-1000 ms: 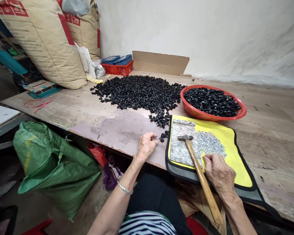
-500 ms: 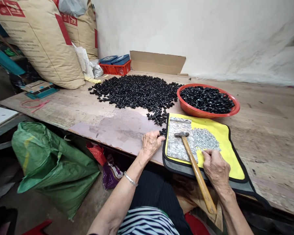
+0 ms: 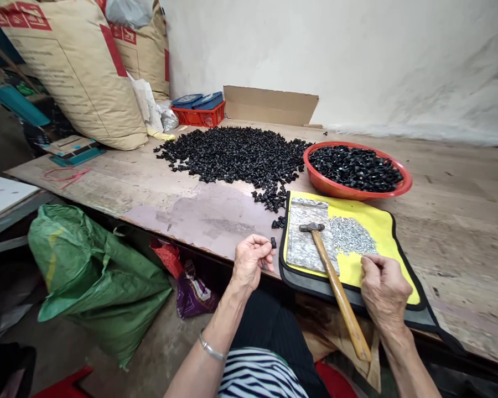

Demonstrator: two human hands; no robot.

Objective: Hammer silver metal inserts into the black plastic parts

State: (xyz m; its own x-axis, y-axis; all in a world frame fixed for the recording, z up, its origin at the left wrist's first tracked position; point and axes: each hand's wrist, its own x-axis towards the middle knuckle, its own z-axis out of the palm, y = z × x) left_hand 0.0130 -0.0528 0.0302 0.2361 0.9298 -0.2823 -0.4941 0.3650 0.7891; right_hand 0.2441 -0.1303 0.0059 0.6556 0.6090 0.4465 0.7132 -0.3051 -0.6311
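Between thumb and fingers, my left hand [image 3: 252, 258] pinches a small black plastic piece [image 3: 273, 242] just left of the yellow mat [image 3: 352, 209]. My right hand [image 3: 385, 287] is closed over the mat's front part, its fingertips at the edge of a heap of tiny silvery metal bits [image 3: 352, 235]; what they pinch, if anything, is hidden. A hammer [image 3: 332, 276] lies with its head on a grey stone slab [image 3: 305, 246] and its wooden handle jutting over the table's front edge. Past my left hand spreads a large pile of black pieces [image 3: 236, 152].
A red bowl [image 3: 407, 185] full of black pieces stands behind the mat. Further back are a red basket [image 3: 201, 116] with blue lids and a cardboard sheet [image 3: 269, 105]. Big paper sacks [image 3: 74, 72] stand at the left; a green sack [image 3: 91, 276] is below the table edge.
My left hand has drawn back from the small pieces beside the mat and now holds one up. My right hand has shifted slightly right and toward me, still closed.
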